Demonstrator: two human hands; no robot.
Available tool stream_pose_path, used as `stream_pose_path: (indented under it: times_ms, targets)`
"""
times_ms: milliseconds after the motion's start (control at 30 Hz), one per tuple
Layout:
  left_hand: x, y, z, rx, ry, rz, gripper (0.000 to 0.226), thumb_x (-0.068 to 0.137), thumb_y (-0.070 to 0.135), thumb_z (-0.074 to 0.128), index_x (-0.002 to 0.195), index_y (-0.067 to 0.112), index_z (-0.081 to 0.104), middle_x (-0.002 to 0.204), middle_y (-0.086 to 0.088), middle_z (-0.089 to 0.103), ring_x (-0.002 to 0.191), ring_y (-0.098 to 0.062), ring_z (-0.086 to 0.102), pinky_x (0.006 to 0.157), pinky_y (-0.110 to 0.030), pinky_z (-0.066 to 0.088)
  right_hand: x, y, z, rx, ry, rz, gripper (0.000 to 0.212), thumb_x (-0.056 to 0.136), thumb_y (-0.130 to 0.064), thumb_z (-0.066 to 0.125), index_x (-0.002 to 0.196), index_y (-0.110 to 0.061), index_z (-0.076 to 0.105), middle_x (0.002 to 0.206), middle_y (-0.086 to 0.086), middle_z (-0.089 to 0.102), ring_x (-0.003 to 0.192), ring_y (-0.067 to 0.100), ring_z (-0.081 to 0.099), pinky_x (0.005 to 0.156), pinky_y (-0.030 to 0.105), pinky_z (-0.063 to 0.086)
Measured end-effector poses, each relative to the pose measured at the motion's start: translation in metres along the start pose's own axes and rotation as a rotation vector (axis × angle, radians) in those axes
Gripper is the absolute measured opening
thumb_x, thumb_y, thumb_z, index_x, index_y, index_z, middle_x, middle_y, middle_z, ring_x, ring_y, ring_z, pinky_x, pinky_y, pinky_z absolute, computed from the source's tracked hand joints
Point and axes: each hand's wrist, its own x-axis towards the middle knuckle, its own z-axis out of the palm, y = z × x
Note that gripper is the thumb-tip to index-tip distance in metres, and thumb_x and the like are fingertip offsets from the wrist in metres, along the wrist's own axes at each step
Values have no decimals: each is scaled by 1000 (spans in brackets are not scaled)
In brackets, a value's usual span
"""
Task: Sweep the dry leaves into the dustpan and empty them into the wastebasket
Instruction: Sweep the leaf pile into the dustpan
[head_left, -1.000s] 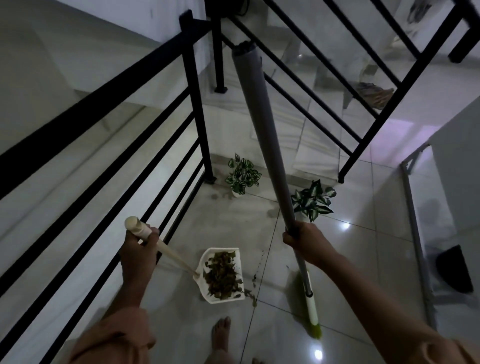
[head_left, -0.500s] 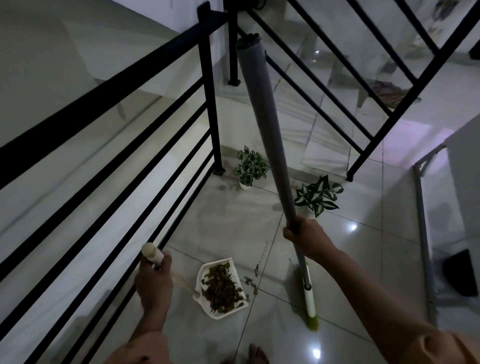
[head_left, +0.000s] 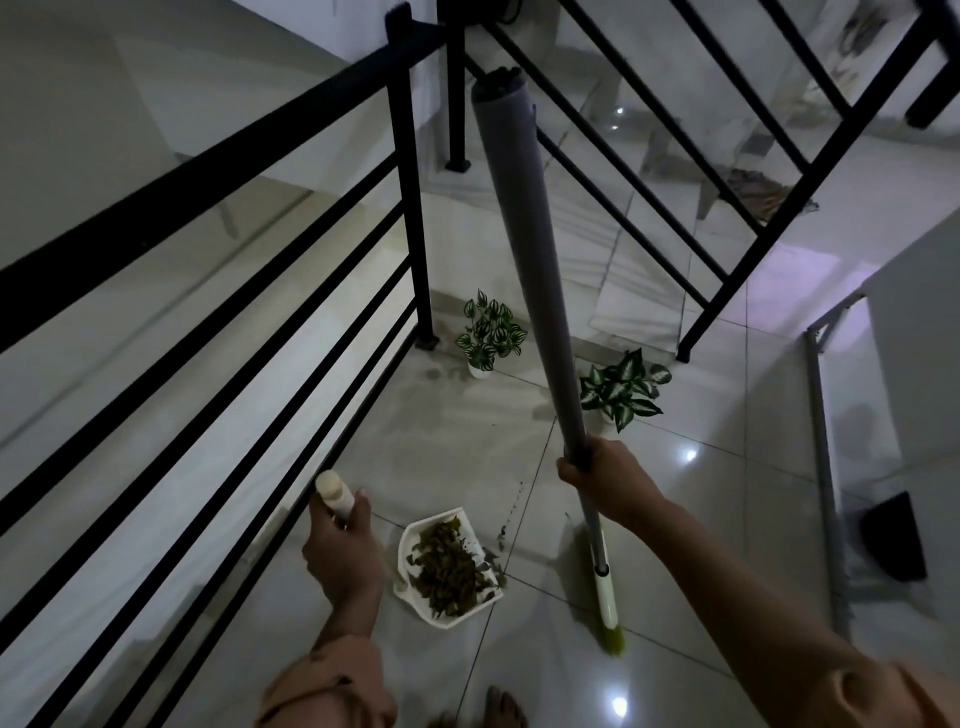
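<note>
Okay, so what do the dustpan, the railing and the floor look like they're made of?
Dustpan: seemingly white moulded plastic, going by its thin, smooth, matte walls.
Railing: likely metal painted matte black, with slim square bars and a base plate at the post foot.
Floor: glossy glazed tile or polished stone, with mirror-like light spots and straight grout lines.

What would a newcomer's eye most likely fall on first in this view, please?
Probably the long grey broom handle, which runs from the top centre down to the right hand. Next comes the white dustpan heaped with dry leaves on the tiled floor at bottom centre, its handle held by the left hand. Black railings cross the left side.
</note>
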Motion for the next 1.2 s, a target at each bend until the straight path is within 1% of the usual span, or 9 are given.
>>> stream_pose_path:
  times_ms: [200, 467, 633, 700, 767, 833, 967, 1067, 1200]
  targets:
    - [-1, 4, 5, -13, -3, -1, 36, 86, 21, 66, 115, 3, 56, 102, -25, 69, 95, -44, 63, 79, -44, 46, -1, 2, 2, 26, -5, 0, 24, 88, -20, 57, 110, -10, 55, 88, 5, 57, 75, 13, 56, 59, 13, 41]
    - [11, -6, -10, 75, -83, 44, 47, 82, 23, 70, 121, 0, 54, 104, -26, 68, 96, -44, 64, 81, -48, 48, -2, -3, 12, -17, -20, -27, 25, 87, -19, 56, 111, -13, 54, 85, 1, 55, 75, 14, 57, 59, 11, 39]
    - [12, -7, -16, 26, -148, -17, 60, 78, 19, 74, 131, 6, 46, 122, -21, 62, 117, -37, 56, 97, -46, 43, -2, -8, 8, -6, 39, 20, 25, 87, -19, 57, 110, -11, 55, 93, 9, 61, 77, 16, 57, 65, 18, 45]
    - [14, -7, -19, -3, -163, -36, 59, 79, 13, 72, 131, 8, 46, 125, -19, 61, 119, -34, 55, 99, -45, 41, -2, -9, 6, 0, 83, 84, 28, 86, -20, 58, 112, -10, 55, 87, 5, 57, 74, 15, 56, 63, 19, 45]
    - [17, -6, -22, -25, -186, -38, 57, 79, 9, 71, 131, 9, 48, 126, -18, 60, 120, -33, 55, 101, -45, 42, -3, -12, 7, 30, 96, 138, 30, 86, -19, 59, 114, -9, 56, 87, 4, 56, 73, 15, 56, 58, 18, 43]
    - [22, -6, -24, -50, -213, -39, 59, 79, 7, 71, 132, 9, 47, 129, -18, 58, 119, -33, 55, 100, -45, 43, -6, -14, 9, 56, 92, 149, 29, 86, -16, 59, 113, -7, 56, 91, 7, 59, 75, 16, 57, 61, 19, 45]
    - [32, -9, -28, -58, -263, -77, 67, 76, 7, 74, 136, 14, 44, 132, -17, 56, 119, -33, 55, 97, -42, 43, -11, -14, 9, 84, 90, 137, 21, 85, -13, 59, 105, -7, 58, 76, -2, 54, 68, 13, 55, 58, 17, 43]
    - [32, -15, -29, -63, -287, -122, 73, 76, 7, 74, 139, 16, 39, 134, -16, 54, 123, -33, 52, 99, -43, 42, -11, -8, 3, 69, 121, 140, 19, 84, -13, 60, 102, -6, 58, 82, 4, 57, 68, 13, 55, 58, 17, 43]
    - [32, -27, -29, -58, -356, -189, 81, 76, 4, 74, 143, 12, 30, 141, -17, 45, 126, -33, 47, 101, -42, 40, -11, 0, -3, 48, 160, 142, 19, 83, -12, 61, 100, -5, 59, 88, 7, 58, 76, 18, 57, 70, 26, 46]
